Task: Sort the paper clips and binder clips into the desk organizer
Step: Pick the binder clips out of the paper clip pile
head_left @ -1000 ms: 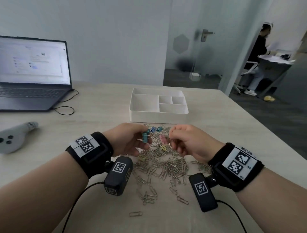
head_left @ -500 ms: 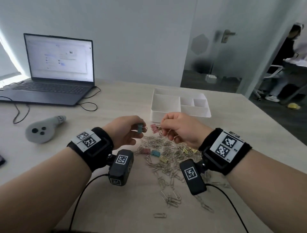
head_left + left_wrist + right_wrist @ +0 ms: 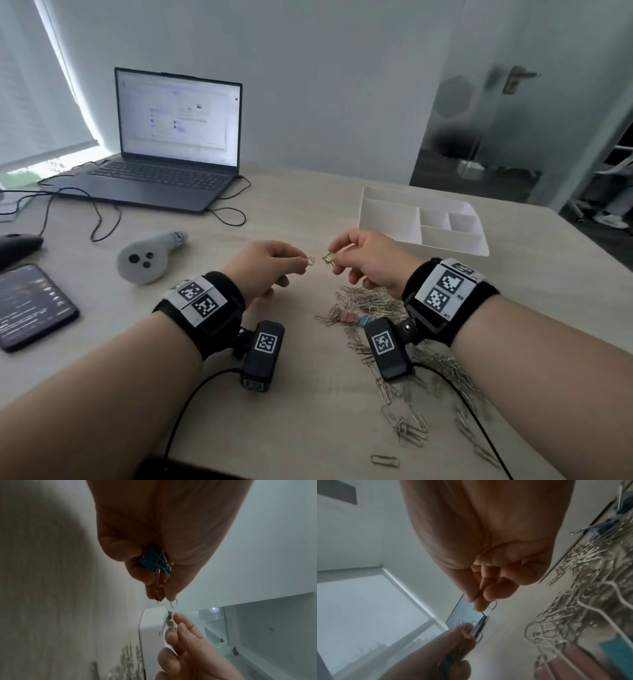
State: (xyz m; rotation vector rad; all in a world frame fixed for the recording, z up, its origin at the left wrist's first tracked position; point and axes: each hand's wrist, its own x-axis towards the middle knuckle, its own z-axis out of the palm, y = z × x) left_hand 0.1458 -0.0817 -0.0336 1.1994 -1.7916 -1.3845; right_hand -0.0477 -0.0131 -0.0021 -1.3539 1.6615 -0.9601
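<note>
My left hand is raised over the table with fingers curled. It keeps a teal binder clip against the palm and pinches a pink binder clip at the fingertips, its wire loop sticking out. Close to its right, my right hand pinches a yellowish binder clip by its wire. The two clips are apart by a small gap. The white desk organizer stands behind the right hand. The pile of paper clips lies under the right wrist.
A pink binder clip and a teal one lie in the pile. Loose paper clips trail toward the near edge. A laptop with cables, a grey controller and a phone are on the left.
Both hands have lifted off the pile and moved left of it. The pink clip seen between the hands half a second ago is now at the left fingertips. The head view has swung left.
</note>
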